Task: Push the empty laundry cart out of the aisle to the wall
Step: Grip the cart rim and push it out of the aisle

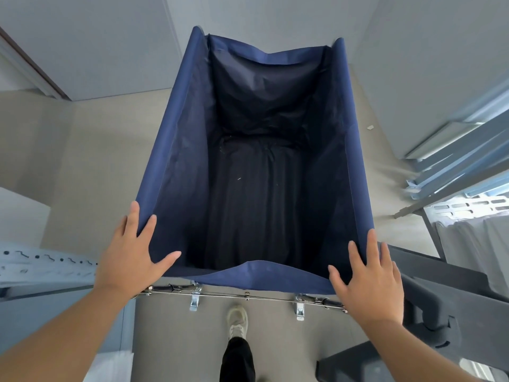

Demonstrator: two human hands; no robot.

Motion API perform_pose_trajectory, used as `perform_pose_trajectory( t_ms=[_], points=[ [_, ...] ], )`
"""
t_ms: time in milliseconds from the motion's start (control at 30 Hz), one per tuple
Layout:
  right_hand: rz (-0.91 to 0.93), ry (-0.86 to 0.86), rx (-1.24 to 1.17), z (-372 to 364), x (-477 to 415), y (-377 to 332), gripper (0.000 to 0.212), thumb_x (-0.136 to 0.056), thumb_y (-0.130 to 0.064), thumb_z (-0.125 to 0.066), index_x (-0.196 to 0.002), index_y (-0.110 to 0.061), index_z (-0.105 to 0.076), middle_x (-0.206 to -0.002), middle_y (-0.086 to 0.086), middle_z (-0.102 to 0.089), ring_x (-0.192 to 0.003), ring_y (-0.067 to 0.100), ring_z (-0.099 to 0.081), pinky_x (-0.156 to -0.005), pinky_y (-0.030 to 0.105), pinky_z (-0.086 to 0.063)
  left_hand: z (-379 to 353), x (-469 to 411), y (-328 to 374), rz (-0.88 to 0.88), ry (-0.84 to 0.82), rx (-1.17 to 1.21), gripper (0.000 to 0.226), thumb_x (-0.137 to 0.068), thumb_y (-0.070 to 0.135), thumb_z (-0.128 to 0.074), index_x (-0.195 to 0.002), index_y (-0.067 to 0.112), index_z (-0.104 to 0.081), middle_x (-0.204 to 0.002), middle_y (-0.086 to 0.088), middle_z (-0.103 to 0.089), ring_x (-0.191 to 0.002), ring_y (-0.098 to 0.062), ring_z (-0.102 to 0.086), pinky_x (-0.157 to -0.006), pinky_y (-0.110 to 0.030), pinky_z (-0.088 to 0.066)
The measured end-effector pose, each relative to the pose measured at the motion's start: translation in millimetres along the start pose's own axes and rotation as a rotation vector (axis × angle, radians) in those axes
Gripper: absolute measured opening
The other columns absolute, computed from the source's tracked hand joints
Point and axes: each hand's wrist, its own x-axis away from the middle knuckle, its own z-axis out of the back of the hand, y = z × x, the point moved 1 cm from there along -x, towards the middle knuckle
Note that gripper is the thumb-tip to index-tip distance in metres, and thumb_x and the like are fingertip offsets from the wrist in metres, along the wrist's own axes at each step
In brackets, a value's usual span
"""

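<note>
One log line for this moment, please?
laundry cart: empty | left hand: flat on near corner | right hand: flat on near corner | wall: ahead

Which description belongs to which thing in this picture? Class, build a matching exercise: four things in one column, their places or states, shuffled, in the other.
Things
1. navy-blue fabric laundry cart
2. left hand
3. right hand
4. pale lace-up sneaker

Descriptions
A. behind the thin steel rail at the cart's near end
B. fingers spread on the rim's near right corner
C. nothing inside
D. fingers spread on the rim's near left corner

Pairs: 1-C, 2-D, 3-B, 4-A
</note>
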Motion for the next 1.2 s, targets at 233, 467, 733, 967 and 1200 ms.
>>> perform_pose_trajectory(
  t_ms=[233,467,733,967,1200],
  points=[
    [-0.025,-0.011,-0.019,0.2,-54.0,-2.0,0.069,-0.084,-0.053,-0.067,-0.135,-0.008,-0.059,-0.161,0.016,-0.026,-0.140,0.046,-0.037,-0.094,0.059,-0.051,4.4,-61.2,5.0,-0.020,0.002,0.002,0.097,-0.073,0.080,-0.050,-0.145,0.015,-0.045,-0.166,-0.009,-0.006,-0.139,-0.040,-0.034,-0.083,-0.056,-0.058],
    [-0.077,-0.034,-0.049,2.9,-104.3,-9.5,0.069,-0.082,-0.053,-0.069,-0.134,-0.009,-0.060,-0.162,0.013,-0.025,-0.141,0.043,-0.036,-0.080,0.055,-0.058,11.3,-121.0,9.1,-0.047,0.008,0.025,0.097,-0.072,0.080,-0.048,-0.143,0.015,-0.047,-0.166,-0.007,-0.006,-0.138,-0.040,-0.035,-0.082,-0.057,-0.058],
    [-0.129,-0.057,-0.058,6.8,-148.9,-20.0,0.069,-0.082,-0.054,-0.069,-0.134,-0.009,-0.060,-0.162,0.011,-0.025,-0.142,0.040,-0.035,-0.067,0.050,-0.060,22.6,-180.3,12.7,-0.080,0.009,0.020,0.096,-0.072,0.078,-0.056,-0.145,0.016,-0.048,-0.167,-0.009,-0.008,-0.140,-0.039,-0.037,-0.085,-0.055,-0.057],
    [-0.165,-0.070,-0.056,10.6,-171.2,-24.8,0.069,-0.081,-0.054,-0.071,-0.132,-0.009,-0.062,-0.161,0.011,-0.026,-0.141,0.040,-0.034,-0.061,0.048,-0.060,24.9,-220.8,15.6,-0.126,0.007,0.020,0.095,-0.076,0.079,-0.054,-0.145,0.014,-0.049,-0.167,-0.010,-0.007,-0.138,-0.042,-0.038,-0.089,-0.056,-0.056],
    [-0.202,-0.071,-0.066,12.9,-192.0,-26.6,0.068,-0.082,-0.054,-0.071,-0.133,-0.009,-0.062,-0.162,0.012,-0.026,-0.142,0.040,-0.034,-0.061,0.049,-0.060,27.2,-260.0,22.4,-0.171,0.028,0.019,0.095,-0.077,0.083,-0.044,-0.142,0.013,-0.050,-0.166,-0.008,-0.008,-0.136,-0.040,-0.039,-0.083,-0.055,-0.057]
  ],
)
